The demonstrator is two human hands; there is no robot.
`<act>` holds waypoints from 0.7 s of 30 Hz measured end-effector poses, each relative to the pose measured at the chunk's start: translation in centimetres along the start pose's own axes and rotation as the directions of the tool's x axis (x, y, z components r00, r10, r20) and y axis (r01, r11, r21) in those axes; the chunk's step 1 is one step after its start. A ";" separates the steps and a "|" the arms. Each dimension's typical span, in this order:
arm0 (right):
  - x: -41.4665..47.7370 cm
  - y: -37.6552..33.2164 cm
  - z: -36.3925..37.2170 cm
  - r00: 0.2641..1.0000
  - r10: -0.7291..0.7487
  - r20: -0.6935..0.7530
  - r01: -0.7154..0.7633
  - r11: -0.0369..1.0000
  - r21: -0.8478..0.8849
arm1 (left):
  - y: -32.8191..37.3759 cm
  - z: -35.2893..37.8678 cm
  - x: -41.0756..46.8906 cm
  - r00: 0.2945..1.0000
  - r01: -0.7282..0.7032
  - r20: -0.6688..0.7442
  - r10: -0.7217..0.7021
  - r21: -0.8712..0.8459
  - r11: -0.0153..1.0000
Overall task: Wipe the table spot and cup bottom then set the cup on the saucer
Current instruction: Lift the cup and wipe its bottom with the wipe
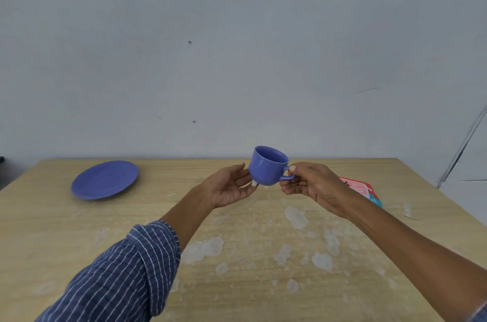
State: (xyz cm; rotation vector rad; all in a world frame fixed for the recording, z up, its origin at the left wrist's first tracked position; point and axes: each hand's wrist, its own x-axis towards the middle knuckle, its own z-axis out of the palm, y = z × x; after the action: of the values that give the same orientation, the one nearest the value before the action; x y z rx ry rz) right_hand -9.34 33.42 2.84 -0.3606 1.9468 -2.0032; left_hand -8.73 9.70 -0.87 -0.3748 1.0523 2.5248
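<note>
Sleeve: striped, nearest me
Saucer: far left on worktop; well apart from cup
Left hand: fingers spread, cradling the base; white scrap beneath
Cup: aloft; I judge it glazed, slippery, fragile
Right hand: fingers pinching the handle, my best hold

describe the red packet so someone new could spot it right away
Start at the wooden table and go to its right side, past the held blue cup. The red packet lies flat there, partly hidden behind the right hand. It is the only red thing in view, with a teal corner, while the cup and the saucer are blue.
</note>
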 end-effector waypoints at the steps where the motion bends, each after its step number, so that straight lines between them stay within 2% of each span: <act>1: -0.1 0.0 -0.1 1.000 0.003 0.008 -0.003 1.000 0.001 | 0.1 0.0 0.0 1.000 -0.010 -0.003 0.010 0.016 1.000; 8: 0.3 -0.2 -0.1 1.000 -0.007 0.012 0.007 1.000 0.014 | 0.4 0.0 0.3 0.999 -0.031 0.010 0.030 0.130 0.991; 11: 0.2 -0.3 0.2 1.000 -0.008 0.024 0.007 0.999 0.039 | 0.3 0.1 0.3 0.998 0.049 0.028 -0.051 0.090 0.995; 17: 0.2 -0.5 0.0 1.000 -0.020 0.013 0.019 0.999 0.047 | -1.2 0.1 0.9 0.979 0.185 0.113 -0.172 -0.115 0.976; 21: 0.3 -0.6 -0.2 1.000 -0.013 -0.023 0.014 0.999 0.034 | -1.9 0.3 0.9 0.944 0.287 0.204 -0.259 -0.122 0.950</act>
State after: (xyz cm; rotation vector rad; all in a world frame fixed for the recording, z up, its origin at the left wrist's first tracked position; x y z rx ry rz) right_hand -9.75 33.49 3.43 -0.3450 1.9263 -2.0550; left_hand -8.70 11.37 -2.14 -0.2963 0.6887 2.3397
